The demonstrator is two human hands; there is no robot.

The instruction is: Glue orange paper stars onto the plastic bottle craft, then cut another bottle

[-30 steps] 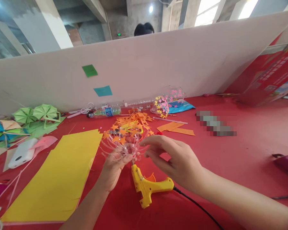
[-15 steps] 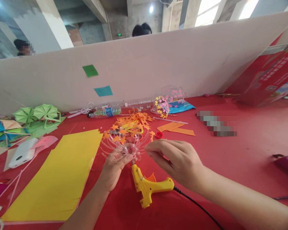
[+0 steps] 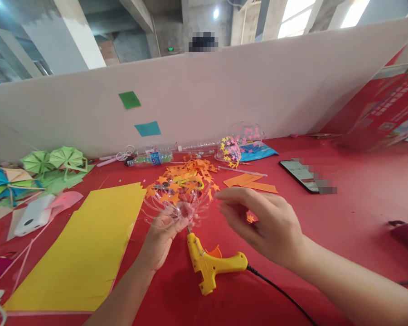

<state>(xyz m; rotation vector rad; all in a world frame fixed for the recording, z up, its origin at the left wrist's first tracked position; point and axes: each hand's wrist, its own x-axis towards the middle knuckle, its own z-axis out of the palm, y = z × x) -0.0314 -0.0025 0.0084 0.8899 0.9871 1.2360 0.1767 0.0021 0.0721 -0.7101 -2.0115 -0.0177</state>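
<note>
My left hand [image 3: 166, 226] is closed on a clear plastic bottle piece [image 3: 183, 210] cut into thin strips that splay outward. Just below it, a yellow glue gun [image 3: 207, 262] lies on the red table, its nozzle pointing up at the held piece. Right of the strips hovers my right hand [image 3: 265, 222], fingers loosely curled, with a gap between thumb and forefinger and nothing visible in it. One orange star [image 3: 250, 218] shows beside its palm. Behind the strips lies a heap of orange paper stars [image 3: 190, 170], partly covering yellow-handled scissors [image 3: 197, 183].
Yellow paper sheets [image 3: 75, 244] lie at left, near a white device [image 3: 34, 216] and green paper umbrellas [image 3: 66, 158]. Along the white partition [image 3: 204, 99] stand bottles, including a labelled bottle [image 3: 154, 157] and a star-covered one [image 3: 230, 151]. A phone [image 3: 299, 174] lies right; a black cord [image 3: 279, 285] trails rightward.
My right hand has drawn back to the right from the strips, and its fingers have parted. My left hand stays in place with the bottle piece. The red ring behind is now hidden.
</note>
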